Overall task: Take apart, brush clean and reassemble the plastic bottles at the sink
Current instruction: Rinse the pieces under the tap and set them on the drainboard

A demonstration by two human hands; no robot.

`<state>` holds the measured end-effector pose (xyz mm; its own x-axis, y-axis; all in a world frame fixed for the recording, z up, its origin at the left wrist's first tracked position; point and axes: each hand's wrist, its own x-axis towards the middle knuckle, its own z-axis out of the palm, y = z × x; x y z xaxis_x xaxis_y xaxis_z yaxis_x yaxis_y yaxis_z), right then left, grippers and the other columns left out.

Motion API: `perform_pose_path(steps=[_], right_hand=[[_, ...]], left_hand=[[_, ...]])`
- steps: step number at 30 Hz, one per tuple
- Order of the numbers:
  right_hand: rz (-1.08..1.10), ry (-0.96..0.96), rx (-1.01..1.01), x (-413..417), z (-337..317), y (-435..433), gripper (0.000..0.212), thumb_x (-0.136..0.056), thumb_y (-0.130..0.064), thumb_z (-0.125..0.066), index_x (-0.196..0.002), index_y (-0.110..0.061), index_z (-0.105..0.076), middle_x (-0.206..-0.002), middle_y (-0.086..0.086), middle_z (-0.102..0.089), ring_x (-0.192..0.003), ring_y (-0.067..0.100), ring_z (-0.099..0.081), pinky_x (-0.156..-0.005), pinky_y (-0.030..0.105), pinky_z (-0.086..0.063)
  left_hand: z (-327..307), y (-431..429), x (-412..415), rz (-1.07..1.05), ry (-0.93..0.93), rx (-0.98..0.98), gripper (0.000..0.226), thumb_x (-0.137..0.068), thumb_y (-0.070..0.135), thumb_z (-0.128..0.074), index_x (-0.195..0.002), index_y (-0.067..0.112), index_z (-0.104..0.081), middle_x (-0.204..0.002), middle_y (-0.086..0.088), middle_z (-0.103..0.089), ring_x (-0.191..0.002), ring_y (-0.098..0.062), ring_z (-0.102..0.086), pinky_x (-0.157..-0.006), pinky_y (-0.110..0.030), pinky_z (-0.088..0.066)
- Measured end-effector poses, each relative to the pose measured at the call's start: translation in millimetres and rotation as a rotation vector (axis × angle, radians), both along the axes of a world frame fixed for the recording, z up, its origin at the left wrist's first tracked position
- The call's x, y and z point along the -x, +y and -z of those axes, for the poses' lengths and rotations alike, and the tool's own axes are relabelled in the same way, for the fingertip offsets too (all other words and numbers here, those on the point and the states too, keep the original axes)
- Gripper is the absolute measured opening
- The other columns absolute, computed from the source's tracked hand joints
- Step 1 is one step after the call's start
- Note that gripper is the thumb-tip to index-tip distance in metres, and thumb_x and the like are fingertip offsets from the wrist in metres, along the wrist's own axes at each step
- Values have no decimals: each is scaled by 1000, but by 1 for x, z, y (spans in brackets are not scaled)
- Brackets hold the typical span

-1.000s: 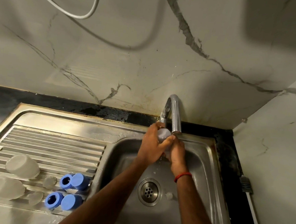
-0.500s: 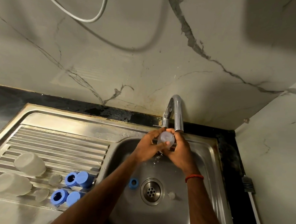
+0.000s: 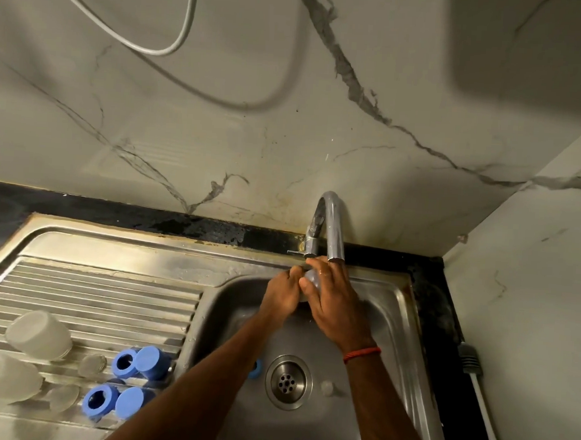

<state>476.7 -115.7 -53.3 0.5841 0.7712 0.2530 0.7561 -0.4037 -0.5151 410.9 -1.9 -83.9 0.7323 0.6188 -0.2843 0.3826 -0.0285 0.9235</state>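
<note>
Head view: at the far left, two cloudy bottle bodies lie on their sides on the ribbed drainboard (image 3: 93, 297), the upper bottle body (image 3: 39, 334) close to the lower bottle body (image 3: 3, 378). Just right of each lies a small clear disc, the upper disc (image 3: 92, 365) and the lower disc (image 3: 63, 398). Next come two blue pairs. The upper ring (image 3: 125, 363) touches the upper cap (image 3: 152, 362), and the lower ring (image 3: 99, 401) touches the lower cap (image 3: 131, 401). A black desk (image 3: 98, 206) runs behind the sink, below a marble wall where a white cable (image 3: 177, 42) loops.

In the basin (image 3: 387, 342), a third blue ring (image 3: 257, 368) lies left of the drain (image 3: 288, 382), half hidden by the left forearm. A small clear part (image 3: 326, 387) sits just right of the drain.

Above the basin's back edge, the left hand (image 3: 283, 295) curls its fingers against a small translucent bottle piece (image 3: 311, 276). The right hand (image 3: 335, 303) wraps over the same piece from the other side, thumb below and fingers on top. The piece is held right under the spout of the chrome tap (image 3: 329, 225). A red thread band (image 3: 362, 354) circles the right wrist. Farthest right, a grey plug (image 3: 470, 360) with a white cord lies on the dark edge.
</note>
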Motion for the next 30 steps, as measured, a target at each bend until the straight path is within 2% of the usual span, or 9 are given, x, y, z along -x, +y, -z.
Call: perform_pose_path(steps=[5, 7, 11, 13, 15, 19, 22, 26, 30], right_hand=[[93, -73, -80, -1, 9, 13, 38, -100, -28, -40, -123, -15, -67, -119, 6, -68, -110, 20, -62, -95, 32, -51], [315, 192, -96, -2, 13, 22, 28, -101, -24, -48, -110, -13, -72, -107, 8, -72, -95, 17, -65, -83, 23, -49], [645, 1164, -139, -15, 6, 29, 32, -96, -42, -57, -104, -15, -69, -100, 13, -70, -89, 28, -64, -81, 42, -57], [611, 1317, -142, -15, -2, 27, 29, -97, -38, -56, -104, -13, -68, -98, 14, -70, -88, 30, -65, -68, 38, -57], [509, 968, -22, -8, -4, 28, 34, -102, -38, -50, -103, -10, -70, -94, 12, -70, -82, 25, -65, -58, 26, -48], [196, -220, -18, 0, 14, 22, 42, -102, -36, -39, -95, -13, -74, -87, 7, -71, -78, 20, -67, -69, 27, -50], [61, -348, -75, -10, 30, 16, 40, -100, -36, -41, -105, -14, -73, -97, 5, -71, -85, 20, -66, -72, 30, -54], [192, 86, -230, -8, 24, 22, 36, -102, -33, -44, -102, -12, -73, -90, 2, -70, -81, 16, -65, -69, 28, -53], [591, 1168, -221, -8, 2, 35, 27, -99, -40, -55, -106, -16, -65, -93, 9, -68, -78, 23, -67, -49, 28, -52]], left_hand=[[-8, -6, -6, 91, -48, -336, 50, -97, 45, -32, -109, 10, -66, -102, -8, -70, -92, -22, -66, -88, -43, -54], [3, -7, -8, 30, -87, -377, 52, -98, 51, -26, -104, 17, -65, -93, 0, -65, -83, -14, -62, -82, -40, -54], [10, -7, -1, 126, -98, -677, 50, -99, 53, -23, -106, 19, -59, -93, 3, -55, -76, -12, -52, -69, -35, -50], [10, -6, -1, 164, -73, -747, 51, -99, 53, -21, -109, 18, -57, -97, 1, -54, -74, -13, -52, -66, -34, -49], [11, -4, -5, 90, -90, -659, 47, -101, 51, -22, -105, 19, -56, -94, 2, -55, -74, -12, -51, -67, -32, -48], [8, 3, -10, 12, -145, -330, 26, -106, 26, -43, -99, 14, -64, -92, -1, -67, -84, -14, -63, -81, -31, -53], [4, 7, -15, -19, -23, -24, 30, -107, 19, -40, -96, 10, -66, -98, -12, -70, -94, -27, -67, -92, -44, -55], [3, 0, -13, -98, -175, -196, 31, -101, 32, -36, -82, 22, -59, -78, 0, -62, -73, -13, -60, -73, -34, -54], [12, -6, 0, -105, -232, -524, 26, -103, 36, -37, -93, 19, -53, -87, 5, -49, -76, -4, -47, -66, -14, -39]])
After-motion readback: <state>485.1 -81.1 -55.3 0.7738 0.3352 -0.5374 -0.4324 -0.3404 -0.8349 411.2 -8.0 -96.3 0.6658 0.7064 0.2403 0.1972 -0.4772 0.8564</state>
